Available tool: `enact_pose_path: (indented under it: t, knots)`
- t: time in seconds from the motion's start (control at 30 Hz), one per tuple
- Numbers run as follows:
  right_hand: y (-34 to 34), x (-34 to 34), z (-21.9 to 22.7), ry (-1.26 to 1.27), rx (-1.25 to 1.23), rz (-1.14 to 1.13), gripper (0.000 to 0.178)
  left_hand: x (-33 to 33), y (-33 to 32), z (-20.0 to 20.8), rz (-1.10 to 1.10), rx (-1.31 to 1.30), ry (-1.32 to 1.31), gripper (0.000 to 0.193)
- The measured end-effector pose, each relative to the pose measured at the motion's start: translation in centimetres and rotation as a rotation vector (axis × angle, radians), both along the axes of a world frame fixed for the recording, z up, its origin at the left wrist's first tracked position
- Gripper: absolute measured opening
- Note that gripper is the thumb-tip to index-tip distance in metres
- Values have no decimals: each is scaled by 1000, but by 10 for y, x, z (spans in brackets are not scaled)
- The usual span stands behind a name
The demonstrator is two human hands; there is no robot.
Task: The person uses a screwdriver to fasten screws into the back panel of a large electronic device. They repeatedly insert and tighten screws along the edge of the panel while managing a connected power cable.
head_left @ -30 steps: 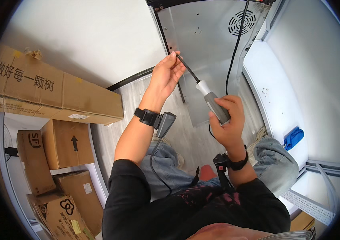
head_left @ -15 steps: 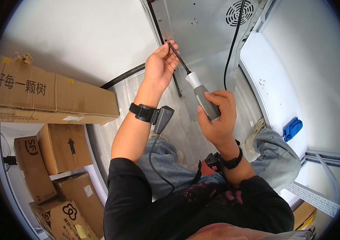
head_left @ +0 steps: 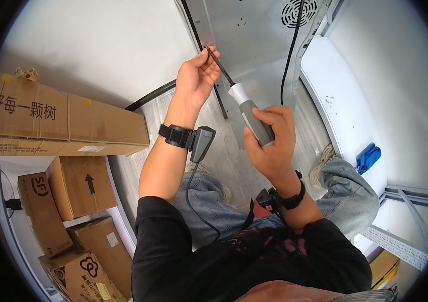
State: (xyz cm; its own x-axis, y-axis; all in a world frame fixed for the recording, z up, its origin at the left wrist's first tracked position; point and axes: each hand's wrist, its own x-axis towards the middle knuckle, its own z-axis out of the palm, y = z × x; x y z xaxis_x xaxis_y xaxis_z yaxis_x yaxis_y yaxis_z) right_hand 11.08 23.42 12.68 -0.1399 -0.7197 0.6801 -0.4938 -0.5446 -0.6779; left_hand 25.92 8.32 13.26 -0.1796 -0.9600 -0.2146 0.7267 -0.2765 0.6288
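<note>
Your right hand (head_left: 269, 143) is closed around the grey handle of the screwdriver (head_left: 246, 110), with the white collar of the tool just above your fingers. Your left hand (head_left: 196, 75) pinches the thin dark shaft near its tip between thumb and fingertips, so both hands are occupied by this one tool. The tool lies slanted, with the tip up and to the left, in front of the grey metal panel (head_left: 244, 35), which stands upright before you.

As far as I can judge, the work is at its setting-up stage. The tip is held near the dark vertical edge strip of the panel, but I cannot tell whether it already sits in a screw, because your left fingers hide that spot. No loose screw or removed part is visible on the floor (head_left: 224, 156) near your knees, so nothing shows as finished. What is left, in my judgement, is to seat the tip properly, release the shaft, and turn the handle.

A black cable (head_left: 289, 60) hangs down the panel from the round vent grille (head_left: 299, 12), just to the right of the tool and apart from it. On your left several cardboard boxes (head_left: 63, 121) are stacked. On the right, a small blue object (head_left: 368, 156) rests on the white surface.
</note>
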Motion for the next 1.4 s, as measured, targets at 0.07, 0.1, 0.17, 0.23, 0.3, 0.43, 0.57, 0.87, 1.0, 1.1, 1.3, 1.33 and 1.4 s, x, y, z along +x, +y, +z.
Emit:
enact_pose_path:
  t: [0.07, 0.1, 0.17, 0.23, 0.3, 0.43, 0.57, 0.87, 1.0, 1.1, 1.3, 1.33, 1.4]
  knots:
    - [-1, 1, 2, 1, -1, 1, 37, 1, -2, -3, 0, -8, 2, 18]
    - [-1, 2, 4, 1, -4, 3, 38, 1, -3, -5, 1, -12, 5, 18]
    - [-1, 4, 4, 10, -7, 0, 38, 1, -2, -6, 6, -11, 3, 18]
    - [-1, 5, 2, 27, -9, -15, 39, 1, -3, -5, 9, -3, -10, 19]
    - [-2, 7, 0, 39, -9, -16, 38, 2, -5, -7, 3, -8, -21, 19]
    - [-2, 9, 3, 47, -19, -38, 38, 2, -4, -7, -3, -14, -27, 19]
    - [1, 14, 7, 69, -10, -52, 37, 6, 2, -4, -79, -55, -68, 22]
    - [7, 18, 9, -13, 115, -67, 40, 11, 22, 6, -267, -158, -249, 22]
    - [8, 14, 16, 56, -21, -66, 42, 9, 15, -1, -209, -139, -260, 18]
    - [12, 10, 13, 121, -85, -34, 43, 9, 13, 0, -206, -142, -242, 17]
    - [12, 14, 9, 107, 34, -68, 38, 13, 13, 2, -302, -153, -183, 18]
    - [11, 14, 9, 97, 86, -84, 36, 11, 17, 6, -320, -157, -174, 19]
    - [7, 16, 9, 33, 50, -101, 36, 7, 23, 13, -276, -140, -213, 20]
